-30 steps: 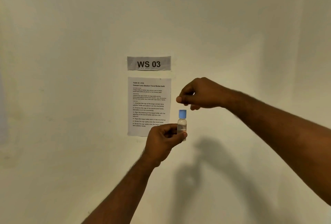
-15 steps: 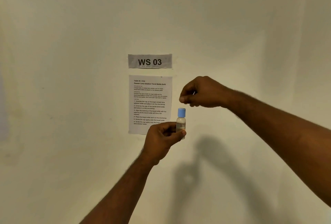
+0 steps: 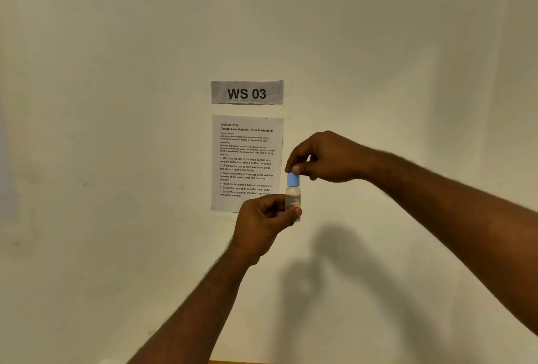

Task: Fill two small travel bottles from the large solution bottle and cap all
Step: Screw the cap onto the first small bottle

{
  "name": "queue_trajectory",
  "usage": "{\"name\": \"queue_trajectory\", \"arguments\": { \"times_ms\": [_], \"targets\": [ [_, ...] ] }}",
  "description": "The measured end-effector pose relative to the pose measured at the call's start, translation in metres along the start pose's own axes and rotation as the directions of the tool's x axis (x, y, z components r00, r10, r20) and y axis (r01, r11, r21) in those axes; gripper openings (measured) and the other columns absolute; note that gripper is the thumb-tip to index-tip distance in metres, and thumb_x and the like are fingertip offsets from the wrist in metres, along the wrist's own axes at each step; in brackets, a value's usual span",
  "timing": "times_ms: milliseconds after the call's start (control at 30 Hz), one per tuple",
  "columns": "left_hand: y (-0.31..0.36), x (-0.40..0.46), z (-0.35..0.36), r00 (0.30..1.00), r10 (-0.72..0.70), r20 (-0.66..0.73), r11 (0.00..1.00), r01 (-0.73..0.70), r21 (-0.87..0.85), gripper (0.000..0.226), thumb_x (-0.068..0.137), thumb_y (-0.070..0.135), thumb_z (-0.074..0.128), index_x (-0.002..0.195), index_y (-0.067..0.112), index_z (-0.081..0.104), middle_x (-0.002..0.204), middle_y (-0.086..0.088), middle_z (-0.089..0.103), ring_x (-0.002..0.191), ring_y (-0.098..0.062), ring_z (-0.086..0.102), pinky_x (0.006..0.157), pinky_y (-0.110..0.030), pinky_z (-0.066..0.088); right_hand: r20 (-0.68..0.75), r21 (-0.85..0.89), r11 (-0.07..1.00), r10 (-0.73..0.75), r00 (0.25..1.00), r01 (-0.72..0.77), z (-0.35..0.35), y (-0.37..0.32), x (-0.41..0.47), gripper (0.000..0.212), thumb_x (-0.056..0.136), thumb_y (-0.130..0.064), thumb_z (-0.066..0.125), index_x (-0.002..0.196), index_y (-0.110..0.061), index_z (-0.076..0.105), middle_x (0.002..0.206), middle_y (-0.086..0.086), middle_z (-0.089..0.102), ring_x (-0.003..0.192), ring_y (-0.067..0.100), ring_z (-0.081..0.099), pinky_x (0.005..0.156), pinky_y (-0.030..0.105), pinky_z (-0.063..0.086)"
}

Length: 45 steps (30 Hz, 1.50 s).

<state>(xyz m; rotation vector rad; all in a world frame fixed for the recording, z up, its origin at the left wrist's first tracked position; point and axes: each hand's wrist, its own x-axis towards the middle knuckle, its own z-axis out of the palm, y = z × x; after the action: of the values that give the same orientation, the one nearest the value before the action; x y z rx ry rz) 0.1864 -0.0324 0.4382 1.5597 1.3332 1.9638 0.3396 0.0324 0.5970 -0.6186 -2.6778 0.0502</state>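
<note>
- Your left hand comes up from the lower middle, forearm angled up and to the right, knuckles toward the camera. Its fingers are curled round the lower body of the travel bottle, thumb tip pressed across the front.
- Your right hand reaches in from the right edge, forearm sloping down to the right, wrist bent so the hand sits above the bottle. Fingertips are narrowed and bunched down onto the blue cap; thumb and forefinger touch its top edge. Can't tell how firm that pinch is.
- Behind both hands: plain wall, a "WS 03" sign, and a printed task sheet just below it. Your left knuckles cover the sheet's lower right corner. Arm shadows fall on the wall below and right of the hands.
- A thin strip of desk shows at the bottom edge.
- Bottle is upright, held in mid-air between your two sets of fingers: body above the left thumb, cap directly under the right fingertips. Cap sits on the neck. Clear body, liquid level not readable.
</note>
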Motion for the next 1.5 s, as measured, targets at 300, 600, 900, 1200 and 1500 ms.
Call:
{"name": "queue_trajectory", "arguments": {
  "times_ms": [300,600,900,1200,1500],
  "targets": [
    [-0.001,0.004,0.001,1.0,-0.004,-0.005,1.0,0.004,-0.015,0.019,0.084,0.01,0.082,0.104,0.009,0.08,0.092,-0.009,0.081,0.089,-0.03,0.077,0.087,-0.047,0.064,0.024,-0.02,0.999,-0.04,0.999,0.041,-0.001,-0.001,0.001,0.022,0.093,-0.024,0.068,0.113,-0.032,0.071,0.111,-0.016,0.07,0.087,0.005,0.065,0.077,0.021,0.048],
    [-0.001,0.005,0.005,1.0,-0.012,-0.004,1.0,0.012,-0.024,0.023,0.084,0.009,0.081,0.107,0.008,0.079,0.094,-0.004,0.081,0.086,-0.022,0.078,0.087,-0.044,0.064,-0.019,0.003,1.0,0.008,1.0,-0.008,0.003,0.005,-0.001,0.024,0.092,-0.037,0.069,0.115,-0.032,0.07,0.106,-0.018,0.067,0.087,0.008,0.065,0.075,0.023,0.049],
    [-0.002,-0.002,0.015,1.0,0.013,-0.02,1.0,-0.013,-0.002,0.021,0.083,0.008,0.083,0.104,0.008,0.08,0.086,-0.003,0.081,0.08,-0.014,0.077,0.082,-0.033,0.064,-0.07,-0.084,0.995,0.052,0.996,-0.058,0.017,-0.001,-0.007,0.012,0.092,-0.015,0.068,0.103,-0.016,0.073,0.095,-0.009,0.069,0.084,0.013,0.063,0.073,0.024,0.048],
    [-0.007,-0.009,0.011,0.998,0.031,-0.052,0.999,-0.03,0.028,0.023,0.084,0.009,0.082,0.096,0.029,0.079,0.085,0.023,0.079,0.085,0.0,0.075,0.084,-0.025,0.062,-0.143,0.149,0.984,0.122,0.982,-0.101,0.04,0.005,-0.008,0.018,0.088,-0.027,0.074,0.105,-0.021,0.073,0.093,-0.014,0.066,0.077,0.001,0.061,0.069,0.019,0.044],
    [-0.046,-0.046,-0.024,0.996,-0.063,0.056,0.991,0.056,0.124,0.024,0.085,0.009,0.081,0.107,0.017,0.081,0.094,0.003,0.082,0.091,-0.015,0.077,0.082,-0.018,0.057,0.011,0.523,0.828,0.228,0.974,-0.2,0.14,0.02,-0.028,0.036,0.075,-0.036,0.085,0.109,-0.026,0.077,0.103,-0.013,0.073,0.077,0.01,0.071,0.073,0.027,0.057]
  ]
}}
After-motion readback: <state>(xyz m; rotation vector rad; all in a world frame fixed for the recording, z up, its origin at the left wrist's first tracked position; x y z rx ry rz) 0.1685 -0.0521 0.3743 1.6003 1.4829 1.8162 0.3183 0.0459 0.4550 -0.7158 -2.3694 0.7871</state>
